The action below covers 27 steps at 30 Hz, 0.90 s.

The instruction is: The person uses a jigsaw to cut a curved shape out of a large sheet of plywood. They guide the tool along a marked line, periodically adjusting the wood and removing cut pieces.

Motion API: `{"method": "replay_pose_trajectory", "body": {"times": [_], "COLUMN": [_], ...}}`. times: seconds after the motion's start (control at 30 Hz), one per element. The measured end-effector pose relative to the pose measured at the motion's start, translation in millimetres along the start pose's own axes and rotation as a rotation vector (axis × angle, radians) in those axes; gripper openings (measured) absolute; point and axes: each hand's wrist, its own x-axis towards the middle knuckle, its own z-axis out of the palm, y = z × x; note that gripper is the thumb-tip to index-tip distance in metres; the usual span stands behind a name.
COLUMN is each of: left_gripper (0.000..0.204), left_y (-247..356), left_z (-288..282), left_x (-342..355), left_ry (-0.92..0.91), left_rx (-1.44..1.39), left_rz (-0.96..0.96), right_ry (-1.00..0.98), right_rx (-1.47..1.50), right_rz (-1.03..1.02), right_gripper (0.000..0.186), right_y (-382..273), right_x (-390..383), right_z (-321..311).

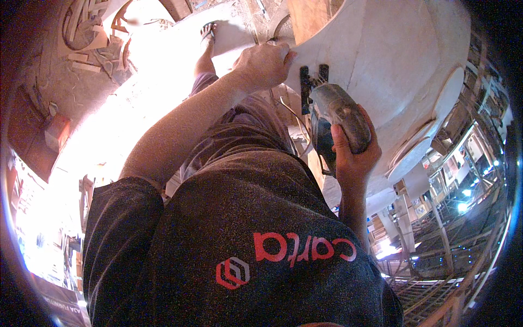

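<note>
A dusty, dark jigsaw [343, 111] sits tilted on a large pale board [381, 60], close to the board's curved left edge. My right hand [357, 152] wraps round the tool's body, thumb on the near side. The jigsaw's black base plate [305, 90] rests at the board's edge; its blade is too small to make out. Farther up, my left hand [264, 65] is closed at the same edge, its fingertips mostly hidden from this view. A dark cord hangs below the tool, beside my shirt.
A thinner curved pale piece [411, 158] lies along the board's right side. Wood offcuts [87, 60] and curved scraps litter the floor at upper left. My bare foot [208, 31] in a sandal stands beyond my left arm. A reddish box [57, 133] is at far left.
</note>
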Motion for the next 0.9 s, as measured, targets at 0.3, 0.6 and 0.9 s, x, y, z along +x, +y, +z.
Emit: {"method": "replay_pose_trajectory", "body": {"times": [0.3,0.6,0.9], "left_gripper": [0.044,0.044,0.041], "left_y": [-1,2,4], "left_z": [2,-3,-5], "left_x": [-1,-4,-5], "left_ry": [0.012,-0.036,-0.114], "left_rx": [0.012,-0.019,-0.018], "left_rz": [0.025,0.025,-0.027], "right_ry": [0.016,0.069,0.072], "right_rx": [0.049,0.075,0.101], "right_rz": [0.077,0.175,0.189], "right_gripper": [0.06,0.064,0.065], "right_y": [-9,-16,-19], "right_x": [0,-4,-1], "right_z": [2,4,4]}}
